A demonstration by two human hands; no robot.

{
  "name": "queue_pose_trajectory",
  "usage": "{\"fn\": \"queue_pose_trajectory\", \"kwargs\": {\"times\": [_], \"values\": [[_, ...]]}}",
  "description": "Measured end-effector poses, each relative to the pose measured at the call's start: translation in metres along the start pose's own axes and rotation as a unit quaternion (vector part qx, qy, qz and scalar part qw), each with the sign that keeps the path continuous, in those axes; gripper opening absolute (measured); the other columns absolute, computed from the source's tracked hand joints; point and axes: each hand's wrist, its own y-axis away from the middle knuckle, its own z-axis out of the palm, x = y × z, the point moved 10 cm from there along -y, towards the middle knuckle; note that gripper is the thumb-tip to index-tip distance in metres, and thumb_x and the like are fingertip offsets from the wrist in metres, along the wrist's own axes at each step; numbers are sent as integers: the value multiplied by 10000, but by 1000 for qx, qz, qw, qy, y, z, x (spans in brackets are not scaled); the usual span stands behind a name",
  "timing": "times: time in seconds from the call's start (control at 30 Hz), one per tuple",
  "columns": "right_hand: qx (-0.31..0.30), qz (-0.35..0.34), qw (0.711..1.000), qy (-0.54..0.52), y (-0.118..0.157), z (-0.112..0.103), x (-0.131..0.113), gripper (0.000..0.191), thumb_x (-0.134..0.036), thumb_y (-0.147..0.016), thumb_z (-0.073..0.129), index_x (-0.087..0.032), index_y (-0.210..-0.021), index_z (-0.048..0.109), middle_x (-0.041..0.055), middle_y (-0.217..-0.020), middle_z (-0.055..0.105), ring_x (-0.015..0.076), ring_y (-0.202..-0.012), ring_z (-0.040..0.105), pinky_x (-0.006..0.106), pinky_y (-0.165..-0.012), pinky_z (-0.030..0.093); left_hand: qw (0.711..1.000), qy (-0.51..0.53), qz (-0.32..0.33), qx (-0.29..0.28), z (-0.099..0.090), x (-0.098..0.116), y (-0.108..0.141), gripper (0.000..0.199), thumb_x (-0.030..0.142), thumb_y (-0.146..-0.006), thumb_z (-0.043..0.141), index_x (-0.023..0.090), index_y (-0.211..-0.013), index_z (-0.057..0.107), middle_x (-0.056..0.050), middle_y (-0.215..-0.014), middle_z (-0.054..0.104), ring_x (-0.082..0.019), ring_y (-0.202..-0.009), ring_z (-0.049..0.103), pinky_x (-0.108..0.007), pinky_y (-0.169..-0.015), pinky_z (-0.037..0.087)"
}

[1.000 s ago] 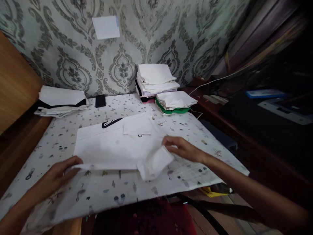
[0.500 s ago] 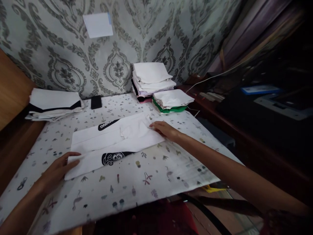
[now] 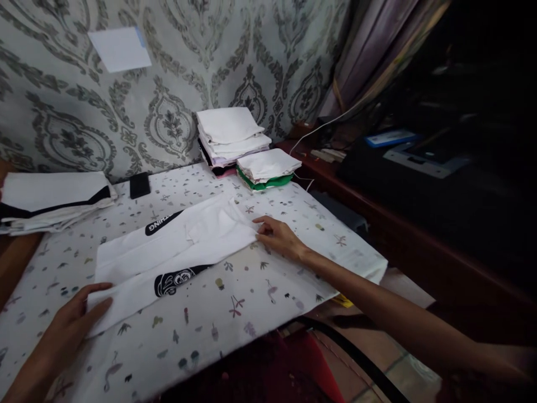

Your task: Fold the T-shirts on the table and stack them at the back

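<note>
A folded white T-shirt (image 3: 138,257) lies in a long strip across the table, with black printed patches along both its long sides. At its near left end, my left hand (image 3: 71,322) holds the edge, thumb on top of the cloth and index finger stretched over the corner. The fingers of my right hand (image 3: 279,238) are bent together at the opposite right end, pinching the edge of the shirt. Some fingertips of both hands are hidden by the cloth or the hands themselves.
The table (image 3: 235,330) has a patterned white cover. Toward the back stand a tall pile of folded clothes (image 3: 230,131), a shorter pile with a green layer (image 3: 268,168), and a black phone (image 3: 140,185). Another folded pile (image 3: 54,193) sits at left. A dark desk (image 3: 356,190) borders the right.
The view has turned to the right, so the table's things appear farther left. My right hand has shifted slightly along the shirt's right end to its edge. My left hand stays at the left end.
</note>
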Motion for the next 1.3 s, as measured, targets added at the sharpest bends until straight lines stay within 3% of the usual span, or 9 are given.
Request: {"fn": "queue_pose_trajectory", "kwargs": {"times": [0.2, 0.3, 0.43, 0.63, 0.77, 0.9, 1.0, 1.2, 1.3], "values": [[26, -12, 999, 31, 2, -2, 0, 369, -211, -819, 588, -192, -1187, 607, -2, -799, 660, 154, -716, 613, 298, -709, 501, 998, -49, -23, 26, -4, 9, 0, 548, 661, -810, 469, 235, -1120, 619, 8, -593, 548, -292, -631, 618, -389, -606, 490], [41, -27, 999, 23, 5, -4, -2, 360, -239, -829, 575, -193, -1184, 611, 10, -822, 654, 161, -744, 612, 302, -707, 503, 990, -135, -10, 48, -10, 28, -5, 519, 591, -844, 449, 218, -1171, 601, -108, -917, 708, -342, -806, 686, -414, -639, 508], [49, -42, 998, 18, 7, -6, 0, 359, -244, -834, 573, -206, -1188, 614, 14, -833, 657, 166, -759, 615, 309, -717, 506, 978, -168, 104, 66, -3, 101, -15, 523, 533, -893, 398, 195, -1259, 557, -165, -1273, 642, -355, -1109, 638, -431, -783, 534], [54, -45, 997, 9, 6, -6, 5, 389, -198, -815, 591, -208, -1204, 608, 15, -840, 673, 171, -764, 624, 318, -738, 508, 949, -68, 307, -16, 60, 244, -55, 389, 446, -933, 396, 193, -1169, 574, -115, -1213, 658, -266, -1108, 620, -389, -927, 494], [55, -53, 997, 3, 6, -6, 6, 393, -172, -808, 590, -206, -1199, 608, 9, -836, 672, 163, -758, 624, 315, -760, 507, 939, -81, 335, -8, 95, 294, -99, 279, 341, -904, 449, 170, -1054, 611, -120, -1080, 675, -257, -1024, 620, -372, -891, 477], [52, -63, 997, 7, 5, -7, 5, 395, -161, -810, 591, -193, -1203, 605, 20, -848, 674, 167, -775, 622, 325, -777, 504, 948, -122, 295, 5, 115, 305, -129, 244, 409, -852, 557, 193, -945, 620, -67, -902, 654, -236, -863, 598, -333, -756, 440], [52, -72, 996, 18, 5, -7, 4, 399, -163, -813, 597, -188, -1211, 602, 25, -855, 674, 172, -798, 616, 329, -787, 500, 956, -96, 277, -28, 121, 303, -137, 132, 339, -796, 582, 211, -829, 584, -4, -768, 612, -190, -735, 557, -298, -665, 388], [48, -75, 996, 20, 7, -8, 3, 420, -150, -821, 580, -200, -1238, 593, 31, -867, 674, 175, -799, 613, 330, -777, 500, 954, -3, 301, 11, 105, 305, -131, 95, 311, -837, 485, 227, -794, 496, 21, -739, 557, -166, -722, 522, -279, -692, 396], [50, -80, 995, 16, 8, -8, 1, 444, -144, -813, 575, -210, -1252, 585, 30, -885, 671, 173, -794, 612, 331, -773, 501, 954, -42, 296, 29, 108, 305, -126, 89, 308, -877, 473, 232, -864, 517, 10, -759, 589, -184, -760, 553, -285, -700, 388]]}}
